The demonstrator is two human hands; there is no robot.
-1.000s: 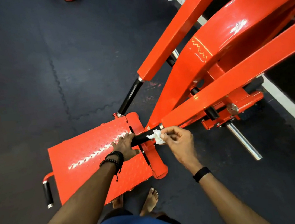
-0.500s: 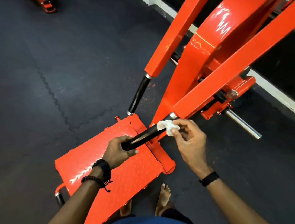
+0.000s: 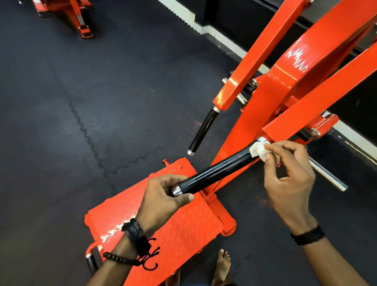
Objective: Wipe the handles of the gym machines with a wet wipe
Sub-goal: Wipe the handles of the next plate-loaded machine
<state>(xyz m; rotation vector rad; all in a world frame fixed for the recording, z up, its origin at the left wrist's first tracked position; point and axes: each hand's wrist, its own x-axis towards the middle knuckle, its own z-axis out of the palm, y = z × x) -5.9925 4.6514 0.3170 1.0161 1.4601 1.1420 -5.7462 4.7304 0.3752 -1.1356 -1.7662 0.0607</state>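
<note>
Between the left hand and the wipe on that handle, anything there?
Head view: only bare black handle runs between the left hand, gripping its chrome end, and the white wet wipe pinched by the right hand.

The light is dim and comes from above. White glare lies on the red frame (image 3: 295, 60). The wide lens bends the edges; the far corners look soft.

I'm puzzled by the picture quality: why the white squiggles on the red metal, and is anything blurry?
Head view: the squiggles are glare on the glossy red frame and footplate; the wet wipe looks soft; the wide lens stretches the edges.
</note>
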